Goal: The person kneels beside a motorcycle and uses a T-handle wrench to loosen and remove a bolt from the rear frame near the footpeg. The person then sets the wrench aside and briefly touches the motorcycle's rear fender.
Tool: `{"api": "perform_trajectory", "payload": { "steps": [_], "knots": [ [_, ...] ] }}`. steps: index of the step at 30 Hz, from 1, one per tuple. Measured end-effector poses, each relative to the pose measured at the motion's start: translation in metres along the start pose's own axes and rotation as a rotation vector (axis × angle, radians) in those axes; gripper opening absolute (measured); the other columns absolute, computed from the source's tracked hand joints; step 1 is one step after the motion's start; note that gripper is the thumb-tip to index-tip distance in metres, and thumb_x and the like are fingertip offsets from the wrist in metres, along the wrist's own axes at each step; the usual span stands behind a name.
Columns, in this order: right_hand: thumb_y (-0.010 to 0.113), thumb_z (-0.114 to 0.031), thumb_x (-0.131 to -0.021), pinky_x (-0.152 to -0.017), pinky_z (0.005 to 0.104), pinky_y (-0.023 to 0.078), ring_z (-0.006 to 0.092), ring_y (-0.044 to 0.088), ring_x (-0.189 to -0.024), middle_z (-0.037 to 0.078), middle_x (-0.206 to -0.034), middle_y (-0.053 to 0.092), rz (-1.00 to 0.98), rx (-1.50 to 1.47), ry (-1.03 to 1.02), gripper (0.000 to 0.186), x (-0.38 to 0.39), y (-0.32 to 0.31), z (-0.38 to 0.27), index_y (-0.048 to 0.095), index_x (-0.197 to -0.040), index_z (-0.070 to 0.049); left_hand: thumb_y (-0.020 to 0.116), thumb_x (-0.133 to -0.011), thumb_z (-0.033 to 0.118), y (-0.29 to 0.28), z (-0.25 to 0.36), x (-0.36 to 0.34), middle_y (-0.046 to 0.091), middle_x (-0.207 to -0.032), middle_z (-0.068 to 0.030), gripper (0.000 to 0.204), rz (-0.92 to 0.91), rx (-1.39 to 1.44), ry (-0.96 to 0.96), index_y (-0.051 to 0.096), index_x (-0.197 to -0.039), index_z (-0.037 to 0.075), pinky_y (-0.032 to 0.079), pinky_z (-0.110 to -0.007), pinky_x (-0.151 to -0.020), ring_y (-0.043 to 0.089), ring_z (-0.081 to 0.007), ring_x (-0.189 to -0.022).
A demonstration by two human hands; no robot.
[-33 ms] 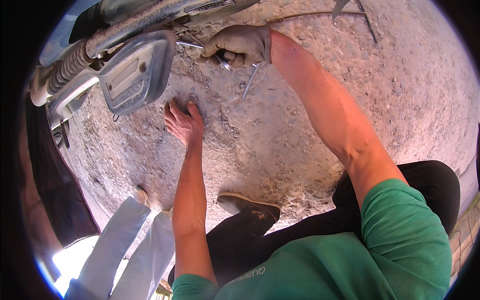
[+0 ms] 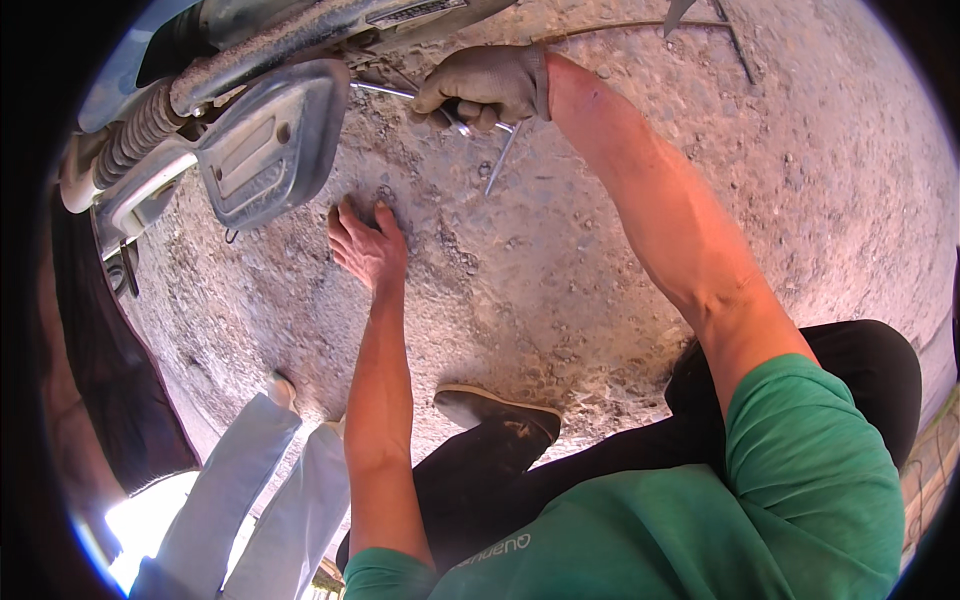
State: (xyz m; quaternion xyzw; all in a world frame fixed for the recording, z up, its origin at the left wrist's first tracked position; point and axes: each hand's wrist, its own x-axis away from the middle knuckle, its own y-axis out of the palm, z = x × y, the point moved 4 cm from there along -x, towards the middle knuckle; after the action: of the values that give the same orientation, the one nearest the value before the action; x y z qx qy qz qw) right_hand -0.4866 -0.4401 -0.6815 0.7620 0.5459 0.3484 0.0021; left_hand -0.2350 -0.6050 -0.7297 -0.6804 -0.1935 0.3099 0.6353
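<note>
My right hand (image 2: 480, 85), in a grey-brown work glove, is closed around a socket wrench (image 2: 382, 90) with shiny metal arms. One arm runs left toward the underside of a motorbike (image 2: 270, 75). Another arm points down from below the glove, and a short piece shows between the fingers. Whatever the left end meets is hidden behind the bike's parts. Bare and with its fingers apart, my left hand (image 2: 370, 245) rests on the rough ground (image 2: 560, 260). It lies just below a dark grey plastic cover (image 2: 275, 145) on the bike and holds nothing.
Another person's light trouser legs (image 2: 245, 450) stand at the lower left. A thin metal rod (image 2: 630, 27) lies at the top, beside a dark bar (image 2: 740, 50). My shoe (image 2: 497, 410) is on the ground below my hands. Ribbed rubber boot (image 2: 135, 135) covers part of the bike.
My gloved right hand has shifted slightly to the right and up, still gripping the socket wrench. My left hand stays in place.
</note>
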Motion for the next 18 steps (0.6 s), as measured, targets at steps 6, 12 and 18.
{"api": "perform_trajectory", "payload": {
  "steps": [6, 12, 18],
  "knots": [
    [0.063, -0.023, -0.092, -0.041, 0.0212, 0.036, 0.0061, 0.042, -0.043, -0.001, -0.057, 0.052, -0.053, 0.088, -0.004, 0.024, 0.009, -0.020, 0.008, 0.067, -0.079, -0.004, 0.055, -0.093, 0.050, 0.002, -0.001, 0.001, 0.044, -0.144, -0.0167, 0.064, 0.010, 0.014, -0.009, 0.046, -0.142, 0.011, 0.037, -0.054, -0.101, 0.044, -0.0380, -0.128],
    [0.063, -0.029, -0.096, -0.061, 0.0300, 0.057, 0.0136, 0.067, -0.068, 0.008, -0.091, 0.071, 0.071, 0.145, -0.136, 0.030, -0.018, 0.038, 0.019, 0.066, -0.104, 0.000, 0.054, -0.093, 0.053, 0.003, -0.001, 0.000, 0.044, -0.144, -0.0151, 0.064, 0.008, 0.015, -0.013, 0.046, -0.142, 0.012, 0.036, -0.053, -0.104, 0.043, -0.0368, -0.130],
    [0.060, -0.026, -0.097, -0.061, 0.0310, 0.057, 0.0172, 0.069, -0.068, 0.009, -0.079, 0.068, 0.278, 0.359, -0.214, 0.028, -0.047, 0.054, 0.031, 0.063, -0.099, 0.002, 0.054, -0.093, 0.052, 0.003, -0.001, 0.001, 0.044, -0.144, -0.0153, 0.064, 0.006, 0.019, -0.023, 0.047, -0.141, 0.010, 0.036, -0.053, -0.103, 0.043, -0.0371, -0.130]
  ]
}}
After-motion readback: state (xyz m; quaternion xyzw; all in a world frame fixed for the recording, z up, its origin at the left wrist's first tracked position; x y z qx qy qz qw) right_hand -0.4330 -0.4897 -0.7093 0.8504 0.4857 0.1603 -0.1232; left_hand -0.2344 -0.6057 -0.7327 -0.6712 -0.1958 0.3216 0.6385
